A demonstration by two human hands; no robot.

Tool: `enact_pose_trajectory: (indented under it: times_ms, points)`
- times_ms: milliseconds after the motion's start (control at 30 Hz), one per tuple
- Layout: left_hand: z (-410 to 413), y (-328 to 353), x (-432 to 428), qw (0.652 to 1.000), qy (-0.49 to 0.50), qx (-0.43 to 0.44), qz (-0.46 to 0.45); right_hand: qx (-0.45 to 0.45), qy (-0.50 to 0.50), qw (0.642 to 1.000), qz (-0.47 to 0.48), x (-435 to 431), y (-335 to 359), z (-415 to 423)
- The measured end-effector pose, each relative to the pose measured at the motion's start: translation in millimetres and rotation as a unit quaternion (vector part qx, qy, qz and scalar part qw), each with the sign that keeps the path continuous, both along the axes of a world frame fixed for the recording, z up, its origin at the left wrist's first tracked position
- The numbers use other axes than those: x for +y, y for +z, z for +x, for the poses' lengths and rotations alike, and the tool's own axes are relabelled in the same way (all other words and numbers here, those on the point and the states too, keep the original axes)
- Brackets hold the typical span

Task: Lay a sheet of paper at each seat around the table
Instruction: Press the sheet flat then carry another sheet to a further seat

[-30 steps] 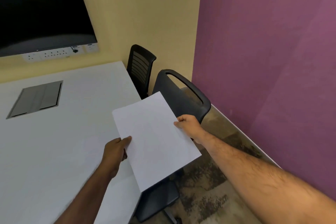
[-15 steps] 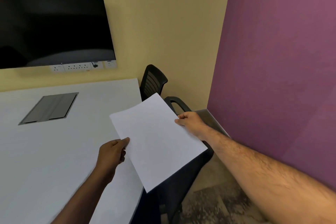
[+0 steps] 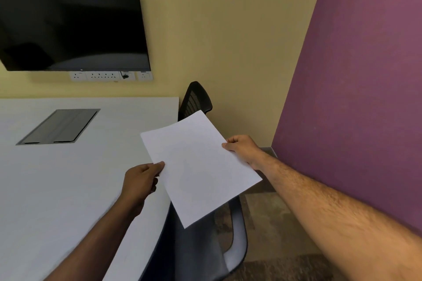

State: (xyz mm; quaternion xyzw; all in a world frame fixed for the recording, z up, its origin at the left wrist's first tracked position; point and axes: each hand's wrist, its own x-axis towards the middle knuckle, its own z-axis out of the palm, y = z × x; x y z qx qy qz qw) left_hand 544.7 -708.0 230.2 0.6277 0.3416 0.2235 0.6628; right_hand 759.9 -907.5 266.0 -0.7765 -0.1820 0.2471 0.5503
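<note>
While both hands' fingers [image 3: 159, 165] pinch the paper sheet [image 3: 198, 166], it hides most of the near chair [image 3: 237, 230].

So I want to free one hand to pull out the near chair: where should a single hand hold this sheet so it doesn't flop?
Probably mid-way along a long edge, as the right hand pinches it now, thumb on top. The sheet of paper is held in the air, tilted, hanging past the table edge, the left hand pinching its opposite edge; bowing it slightly should stiffen it.
</note>
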Motion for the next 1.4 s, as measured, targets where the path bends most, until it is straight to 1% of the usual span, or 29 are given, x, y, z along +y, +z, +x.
enact_pose_trajectory:
  times_ms: [200,367,567,733,1133,1400]
  points:
    - [64.6,-0.9,-28.8,0.998,0.062,0.002,0.000,-0.019,0.059,0.998,-0.018,-6.1,-3.3,86.4]
    - [110.3,4.2,-51.2,0.995,0.104,0.006,-0.001,-0.024,0.089,0.996,-0.013,-5.6,0.6,143.1]
    - [147.4,-0.1,-51.2,0.988,0.151,0.023,-0.003,-0.035,0.137,0.989,-0.034,21.5,-0.2,198.8]
    - [179.0,-8.4,-26.1,0.984,0.175,0.017,-0.007,-0.043,0.176,0.982,-0.044,68.1,-11.7,237.5]
    - [250.0,-29.9,66.4,0.975,0.219,0.002,-0.037,-0.056,0.216,0.973,-0.062,197.3,-23.7,325.9]
    - [278.9,-46.7,117.1,0.964,0.256,0.000,-0.073,-0.047,0.297,0.952,-0.067,291.5,-42.5,366.2]
